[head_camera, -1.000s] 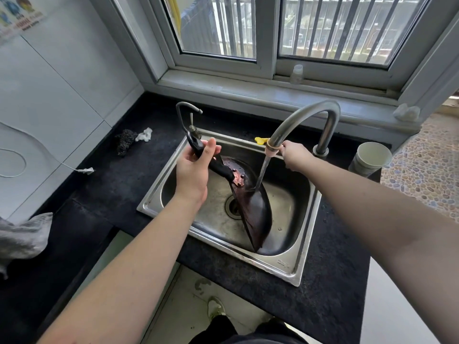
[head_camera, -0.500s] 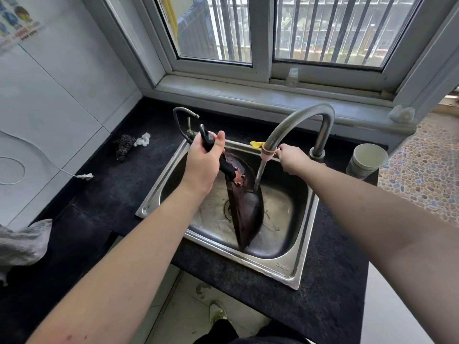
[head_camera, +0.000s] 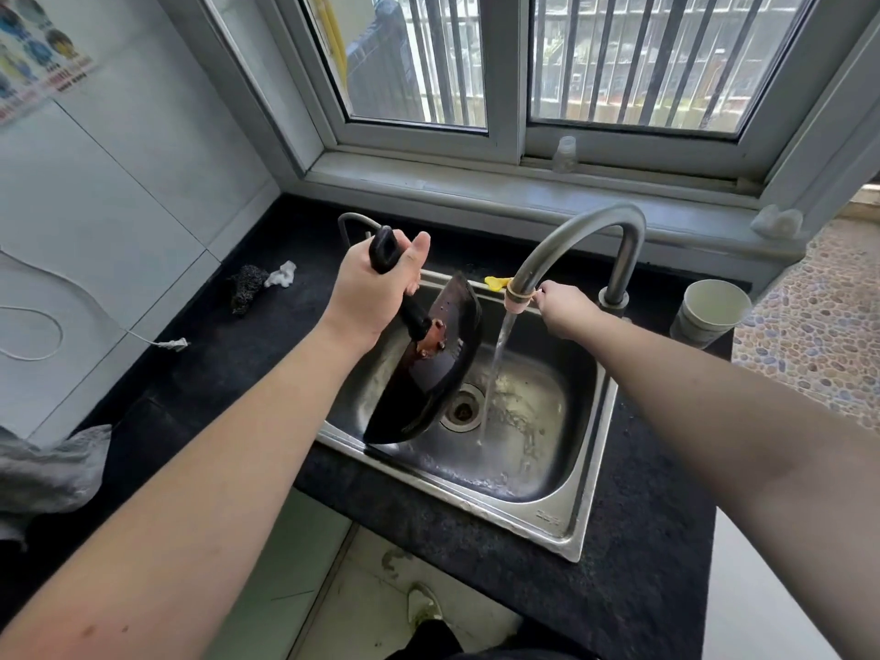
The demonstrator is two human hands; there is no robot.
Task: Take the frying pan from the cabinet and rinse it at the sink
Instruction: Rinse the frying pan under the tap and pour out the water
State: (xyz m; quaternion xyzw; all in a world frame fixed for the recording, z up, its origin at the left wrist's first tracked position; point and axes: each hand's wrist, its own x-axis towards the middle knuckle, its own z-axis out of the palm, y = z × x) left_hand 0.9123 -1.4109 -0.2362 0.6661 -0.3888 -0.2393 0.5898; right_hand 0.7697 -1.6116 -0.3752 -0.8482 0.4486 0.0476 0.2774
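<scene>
My left hand (head_camera: pixel 376 288) grips the black handle of the dark frying pan (head_camera: pixel 428 369). The pan hangs tilted on edge over the left half of the steel sink (head_camera: pixel 578 516), its lower rim near the sink's front left edge. Water runs from the curved faucet (head_camera: pixel 571 240) straight down into the basin, just right of the pan and not touching it. My right hand (head_camera: pixel 564 304) reaches behind the spout, fingers pinched at something small near the faucet base; what it holds is hidden.
A dark scrubber (head_camera: pixel 245 285) and a white scrap lie on the black counter left of the sink. A paper cup (head_camera: pixel 709 312) stands at the right of the faucet. A grey cloth (head_camera: pixel 47 473) lies at the far left. A small thin faucet (head_camera: pixel 352 226) rises behind my left hand.
The pan has swung left and up, out from under the water stream. My left hand has risen with the handle. The water now falls directly into the basin.
</scene>
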